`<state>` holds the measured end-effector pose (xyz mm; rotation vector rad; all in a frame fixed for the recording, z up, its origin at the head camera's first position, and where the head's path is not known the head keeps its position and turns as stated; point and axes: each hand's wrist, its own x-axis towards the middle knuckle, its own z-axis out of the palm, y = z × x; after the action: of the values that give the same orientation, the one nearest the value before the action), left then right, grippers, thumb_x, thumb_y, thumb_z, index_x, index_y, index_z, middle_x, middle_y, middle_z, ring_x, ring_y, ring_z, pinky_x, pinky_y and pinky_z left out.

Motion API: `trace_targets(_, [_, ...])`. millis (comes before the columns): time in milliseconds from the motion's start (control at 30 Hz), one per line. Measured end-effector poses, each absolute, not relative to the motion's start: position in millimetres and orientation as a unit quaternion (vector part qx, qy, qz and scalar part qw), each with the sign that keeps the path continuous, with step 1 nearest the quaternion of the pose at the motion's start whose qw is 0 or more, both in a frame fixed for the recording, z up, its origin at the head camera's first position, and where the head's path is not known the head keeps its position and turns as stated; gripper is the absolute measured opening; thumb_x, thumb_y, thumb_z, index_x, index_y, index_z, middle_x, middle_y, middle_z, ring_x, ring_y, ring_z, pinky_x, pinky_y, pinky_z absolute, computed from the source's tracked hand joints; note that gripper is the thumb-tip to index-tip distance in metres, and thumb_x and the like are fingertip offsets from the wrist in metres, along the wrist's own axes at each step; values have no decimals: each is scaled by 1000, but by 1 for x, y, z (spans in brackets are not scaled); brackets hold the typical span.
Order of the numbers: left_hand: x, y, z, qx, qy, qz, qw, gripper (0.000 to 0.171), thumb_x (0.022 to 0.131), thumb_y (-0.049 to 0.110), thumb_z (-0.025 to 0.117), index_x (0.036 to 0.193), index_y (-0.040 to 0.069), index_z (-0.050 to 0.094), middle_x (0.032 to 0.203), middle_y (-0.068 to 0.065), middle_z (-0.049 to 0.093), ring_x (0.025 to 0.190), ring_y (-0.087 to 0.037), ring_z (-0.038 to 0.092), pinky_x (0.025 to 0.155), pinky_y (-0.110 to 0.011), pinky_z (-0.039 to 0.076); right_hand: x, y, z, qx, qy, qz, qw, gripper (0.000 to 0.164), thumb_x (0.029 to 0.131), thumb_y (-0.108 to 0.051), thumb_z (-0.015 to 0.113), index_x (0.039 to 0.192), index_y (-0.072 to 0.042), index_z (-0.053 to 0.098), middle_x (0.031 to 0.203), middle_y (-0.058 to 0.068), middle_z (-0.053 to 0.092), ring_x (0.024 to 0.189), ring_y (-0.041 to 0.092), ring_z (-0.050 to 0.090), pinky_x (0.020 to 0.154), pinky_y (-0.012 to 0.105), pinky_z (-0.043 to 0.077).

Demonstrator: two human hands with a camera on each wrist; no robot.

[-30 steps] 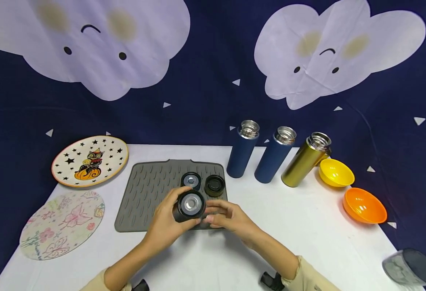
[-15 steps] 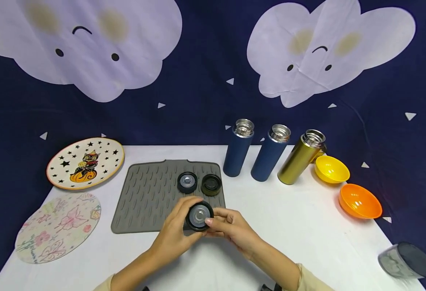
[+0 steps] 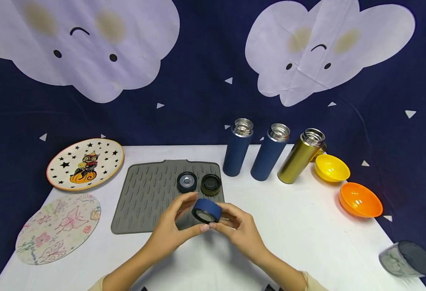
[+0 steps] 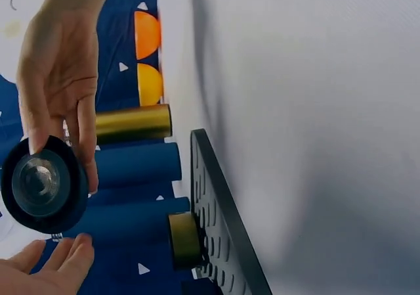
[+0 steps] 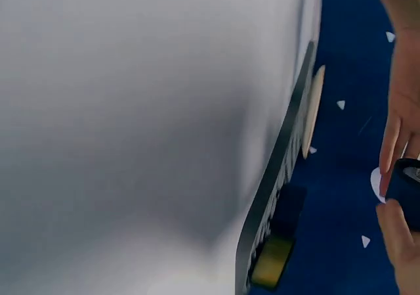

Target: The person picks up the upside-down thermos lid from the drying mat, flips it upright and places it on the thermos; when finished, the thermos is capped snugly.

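The left hand (image 3: 172, 225) has its fingers spread and loosely curved about the blue lid (image 3: 210, 206); contact with it cannot be confirmed. The right hand (image 3: 244, 229) grips the lid, thumb at the rim and fingers behind. The lid is held above the table (image 3: 278, 226) and, in the head view, overlaps the near right corner of the gray mat (image 3: 143, 198).

Change: the lid has been rotated since the preceding frames. Its inner face was toward the head camera; the blue side wall now shows, with the inner face tilted toward the person. Judged from this, the work is at handling and orienting the lid, which is not seated on any bottle.

Farther back, the mat bears 2 more lids side by side: 1 dark lid (image 3: 187, 182) and 1 green lid (image 3: 210, 185). Beyond, to the right, stand 3 uncapped bottles: 1 blue bottle (image 3: 237, 155), a 2nd blue bottle (image 3: 268, 158) and 1 gold bottle (image 3: 297, 162)
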<state>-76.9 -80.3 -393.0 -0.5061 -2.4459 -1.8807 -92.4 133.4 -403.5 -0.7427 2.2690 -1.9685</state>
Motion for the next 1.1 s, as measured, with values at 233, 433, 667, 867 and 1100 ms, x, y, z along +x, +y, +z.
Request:
trace_targets(233, [-80,-73,-393,-123,-719,-679,-85,75,86,19,78,149,8,38,144,-19,50,134,-35,50,106,-26,45,-85,133,-405,-317,779,-522,-145,37,85,4,73,121,0,66,116,15,71,104,25,71,82,29,59])
trace_targets(433, [-77,-62,-390,-36,-685,-719,-115,71,89,25,75,148,5,40,143,-21,52,132,-35,53,101,-29,50,-81,130,-405,-332,768,-509,-202,38,83,6,74,120,1,65,114,18,70,103,27,71,80,25,58])
trace_targets(667, [-73,-59,-394,-55,-671,-721,-163,68,91,28,72,144,-3,44,132,-21,59,116,-29,64,94,-27,54,-81,129,-403,-419,732,-414,-342,27,97,-9,63,116,9,65,114,24,69,104,33,70,95,27,53])
trace_targets(867, [-70,-57,-395,-99,-647,-737,-170,66,85,18,77,139,-3,47,129,-17,60,111,-23,64,92,-24,53,-82,126,-393,-487,685,-322,-436,21,99,-5,57,105,13,67,107,27,69,100,37,70,95,32,54])
trace_targets(1100, [-68,-56,-395,-140,-648,-737,-135,68,78,10,83,138,6,49,136,-11,58,125,-21,57,103,-22,46,-85,130,-385,-532,653,-269,-466,17,98,0,58,103,13,67,103,28,69,95,40,70,91,34,56])
